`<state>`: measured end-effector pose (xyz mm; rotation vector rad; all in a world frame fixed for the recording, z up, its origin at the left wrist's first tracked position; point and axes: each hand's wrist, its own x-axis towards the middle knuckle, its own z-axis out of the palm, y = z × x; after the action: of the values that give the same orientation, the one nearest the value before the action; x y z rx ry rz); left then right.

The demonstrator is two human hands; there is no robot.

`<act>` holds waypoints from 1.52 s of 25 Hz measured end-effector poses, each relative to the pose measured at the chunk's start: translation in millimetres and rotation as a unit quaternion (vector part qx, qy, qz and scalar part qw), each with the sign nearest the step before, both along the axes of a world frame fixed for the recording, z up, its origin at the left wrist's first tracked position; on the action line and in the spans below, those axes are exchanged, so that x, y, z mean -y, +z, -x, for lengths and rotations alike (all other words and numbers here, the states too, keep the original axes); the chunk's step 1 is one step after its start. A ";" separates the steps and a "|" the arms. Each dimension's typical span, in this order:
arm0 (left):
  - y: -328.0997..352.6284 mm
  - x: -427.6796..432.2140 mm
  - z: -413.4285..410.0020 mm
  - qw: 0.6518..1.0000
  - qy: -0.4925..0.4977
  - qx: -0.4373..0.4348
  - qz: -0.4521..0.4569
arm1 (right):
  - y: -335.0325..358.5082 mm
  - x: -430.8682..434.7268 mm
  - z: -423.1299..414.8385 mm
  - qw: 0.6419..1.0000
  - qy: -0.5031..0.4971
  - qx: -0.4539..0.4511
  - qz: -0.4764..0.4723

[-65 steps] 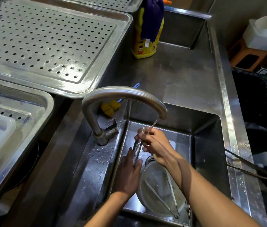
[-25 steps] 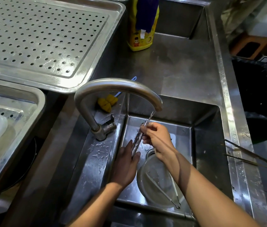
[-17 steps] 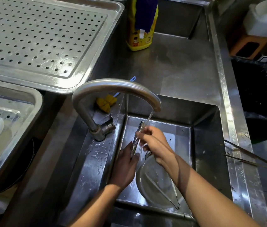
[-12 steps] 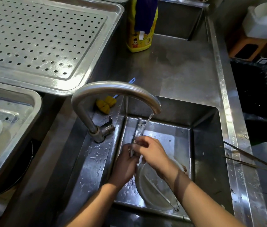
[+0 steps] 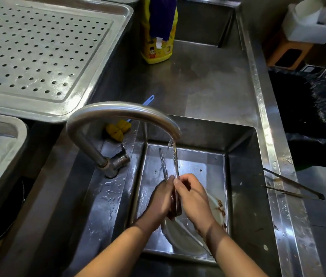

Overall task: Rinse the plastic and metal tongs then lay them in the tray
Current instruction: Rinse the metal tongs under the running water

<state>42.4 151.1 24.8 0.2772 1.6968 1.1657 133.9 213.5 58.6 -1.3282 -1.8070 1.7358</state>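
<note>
Head view: I see left hand (image 5: pixel 161 198) and right hand (image 5: pixel 195 200), each grip pinched on the clear plastic tongs (image 5: pixel 170 162), tips up in the faucet (image 5: pixel 122 112) stream. Risk: wet plastic slips onto the dirty plate (image 5: pixel 178 234). Metal tongs (image 5: pixel 292 186) lie across the sink rim (image 5: pixel 267 136); an elbow could knock them off.

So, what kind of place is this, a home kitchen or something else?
Probably the washing-up area of a commercial kitchen: a deep steel sink set in a long steel counter, a large perforated tray beside it, and a bin lined with a black bag.
</note>
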 end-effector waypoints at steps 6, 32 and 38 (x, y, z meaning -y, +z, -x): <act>10.1 -15.6 18.4 0.990 0.031 -0.137 -0.012 | -4.4 0.7 -12.5 0.997 0.055 0.046 -0.033; 37.2 -13.4 22.2 0.976 0.141 0.150 -0.077 | 0.9 17.1 -0.1 0.997 0.000 -0.043 0.061; 33.9 11.4 9.9 0.987 0.089 0.055 -0.125 | 15.7 6.6 3.3 0.979 0.151 0.096 -0.096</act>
<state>32.6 139.6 58.7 0.2124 1.5022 1.5030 130.6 206.9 74.3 -1.2300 -2.3237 1.5626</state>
